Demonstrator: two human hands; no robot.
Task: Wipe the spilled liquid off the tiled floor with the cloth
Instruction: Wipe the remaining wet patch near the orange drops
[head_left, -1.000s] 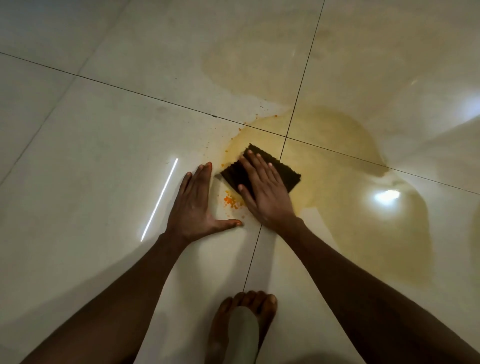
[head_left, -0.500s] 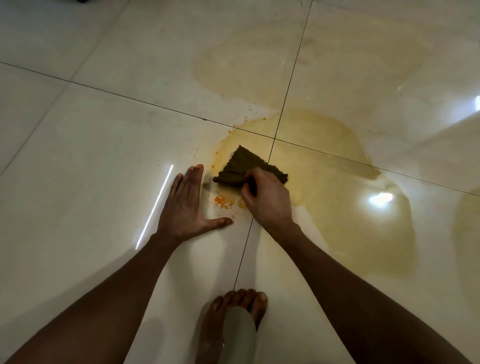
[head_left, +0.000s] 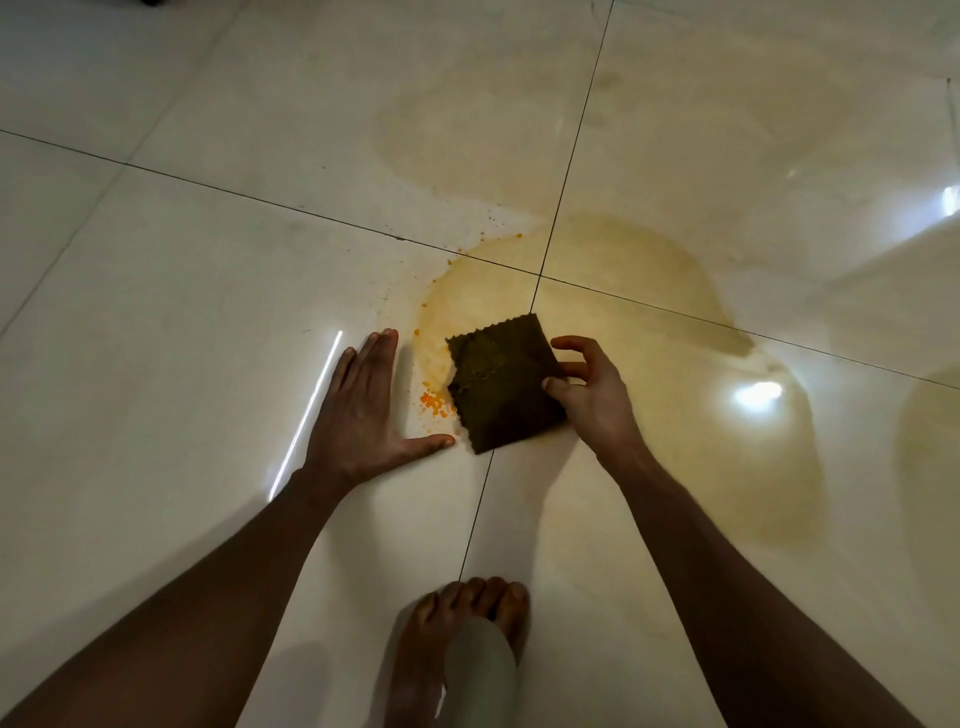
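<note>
A: Cloth, dark and zigzag-edged, lies on the glossy cream tiled floor at the near edge of the yellowish spilled liquid; orange crumbs sit just beside it.

B: Hands?

A: Right hand pinches the cloth's right edge; left hand rests flat and spread on dry tile; a bare foot stands nearer; no writing shows.

A home, by its glossy cream tiled floor and bare foot.
</note>
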